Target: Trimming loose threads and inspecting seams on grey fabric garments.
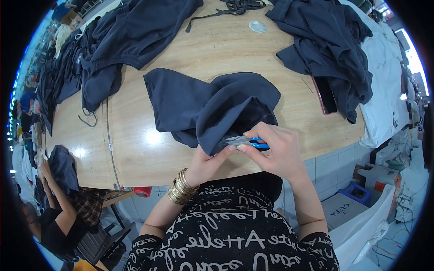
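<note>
A dark navy garment lies bunched on the wooden table in front of me. My left hand, with gold bangles on the wrist, pinches the garment's near edge. My right hand holds small blue-handled snips, their metal blades pointing left against that pinched edge of cloth. The cloth hides the blade tips.
More dark garments are heaped at the far left and far right of the table. A dark phone lies at the right, a small round white object farther back. Another person sits at lower left holding dark cloth.
</note>
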The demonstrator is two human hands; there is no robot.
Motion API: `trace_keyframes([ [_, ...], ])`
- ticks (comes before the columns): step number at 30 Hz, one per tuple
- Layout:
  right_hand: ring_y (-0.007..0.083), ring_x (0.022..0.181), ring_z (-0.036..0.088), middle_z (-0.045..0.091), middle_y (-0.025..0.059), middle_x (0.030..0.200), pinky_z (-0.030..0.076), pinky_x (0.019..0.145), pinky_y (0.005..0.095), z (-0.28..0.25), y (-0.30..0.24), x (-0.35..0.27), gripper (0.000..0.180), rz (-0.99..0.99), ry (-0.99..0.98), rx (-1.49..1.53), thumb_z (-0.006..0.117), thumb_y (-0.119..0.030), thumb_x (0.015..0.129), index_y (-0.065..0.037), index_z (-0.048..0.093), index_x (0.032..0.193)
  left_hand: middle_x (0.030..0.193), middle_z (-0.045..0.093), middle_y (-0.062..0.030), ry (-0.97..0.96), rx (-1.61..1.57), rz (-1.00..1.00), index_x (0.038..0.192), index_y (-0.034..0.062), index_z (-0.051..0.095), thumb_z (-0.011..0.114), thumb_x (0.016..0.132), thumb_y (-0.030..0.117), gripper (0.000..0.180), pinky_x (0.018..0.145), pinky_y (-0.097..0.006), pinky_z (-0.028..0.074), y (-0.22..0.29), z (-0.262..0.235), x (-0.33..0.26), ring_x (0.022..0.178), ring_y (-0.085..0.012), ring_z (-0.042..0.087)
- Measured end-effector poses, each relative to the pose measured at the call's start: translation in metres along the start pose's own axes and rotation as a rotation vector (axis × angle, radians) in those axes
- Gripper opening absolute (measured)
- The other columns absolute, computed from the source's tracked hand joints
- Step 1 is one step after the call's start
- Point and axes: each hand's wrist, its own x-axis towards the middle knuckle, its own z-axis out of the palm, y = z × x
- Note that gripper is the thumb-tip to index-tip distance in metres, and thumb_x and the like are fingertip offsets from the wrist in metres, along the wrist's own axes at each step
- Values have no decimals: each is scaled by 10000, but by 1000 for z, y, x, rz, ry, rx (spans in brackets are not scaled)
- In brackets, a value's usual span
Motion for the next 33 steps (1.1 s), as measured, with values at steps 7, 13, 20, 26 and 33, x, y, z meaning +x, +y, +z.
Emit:
trace_keyframes([
  [7, 166, 487, 554, 558, 45, 577, 400, 452, 250, 1, 2, -2, 219, 25, -5, 27, 741, -177, 692, -44, 569, 716, 1009, 595, -50, -12, -2, -9, 1119, -8, 533, 584, 875, 95, 270, 811, -257, 440, 0, 0, -1, 920, -103, 547],
  [13, 178, 510, 575, 570, 33, 595, 415, 453, 262, 0, 4, -2, 186, 66, 36, 87, 712, -173, 716, -71, 557, 728, 1010, 597, -50, -13, 8, -59, 1106, 3, 547, 583, 878, 112, 255, 821, -263, 438, 5, -1, 0, 924, -108, 547],
  [20, 133, 505, 551, 578, 40, 606, 412, 472, 242, -4, 11, -8, 196, 200, 85, 202, 719, -175, 733, -52, 574, 779, 1056, 594, -83, -83, -106, -29, 1204, -17, 460, 544, 895, 88, 337, 847, -277, 439, 11, 0, 4, 969, -129, 563],
  [26, 70, 564, 478, 568, 10, 665, 389, 515, 212, -1, 12, -7, 232, 367, 175, 386, 721, -179, 737, -55, 559, 849, 1053, 605, -119, -135, -223, -58, 1267, -27, 379, 502, 905, 58, 391, 884, -312, 438, 17, 2, 5, 1004, -183, 584],
  [33, 75, 587, 433, 542, -3, 709, 371, 543, 203, -1, 12, -7, 183, 352, 192, 285, 693, -49, 723, -44, 577, 864, 1036, 621, -130, -150, -220, -38, 1277, -22, 370, 476, 914, 59, 386, 891, -311, 435, 14, -1, 5, 1007, -179, 580],
])
